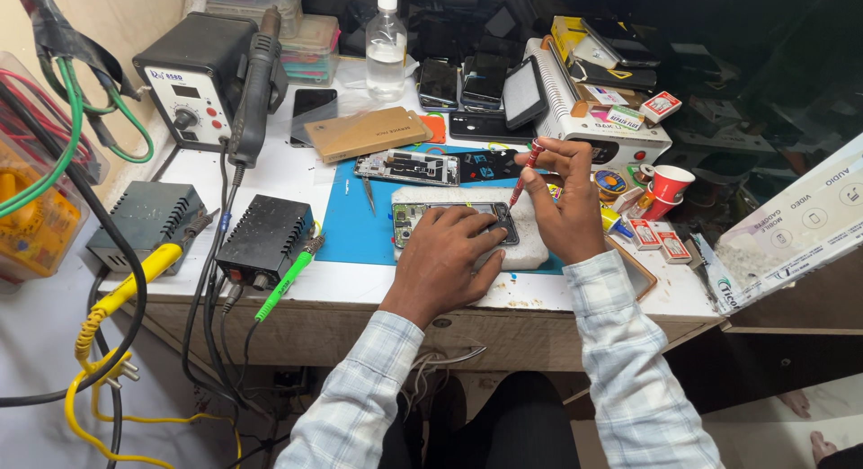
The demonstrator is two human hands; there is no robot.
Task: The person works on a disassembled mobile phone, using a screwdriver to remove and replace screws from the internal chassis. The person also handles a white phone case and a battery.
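Bench (297,177): we sit at a white worktop crowded with repair gear, a blue mat (351,222) at its middle.
Rework station (193,78): black box with a grey face, back left, its hot-air wand hanging in front.
Opened phone (422,213): lies flat on a white foam pad (530,244) on the mat, back off, insides showing.
Left hand (445,253): spread flat, palm down, pressing the phone to the pad.
Right hand (562,204): pinched shut around a red screwdriver (524,174), tip down at the phone's right end.
Risk: as we judge it, the tip could slip off a small screw and gouge the board, since the driver stands tilted; loose screws could roll off the pad into the clutter.
Packages: tan flat box (364,132) behind the mat; long white carton (791,231) with grey icons at far right; small red-and-white packets (656,240) beside a red paper cup (670,183).
Bottle (387,42): clear, white nozzle, at the back.
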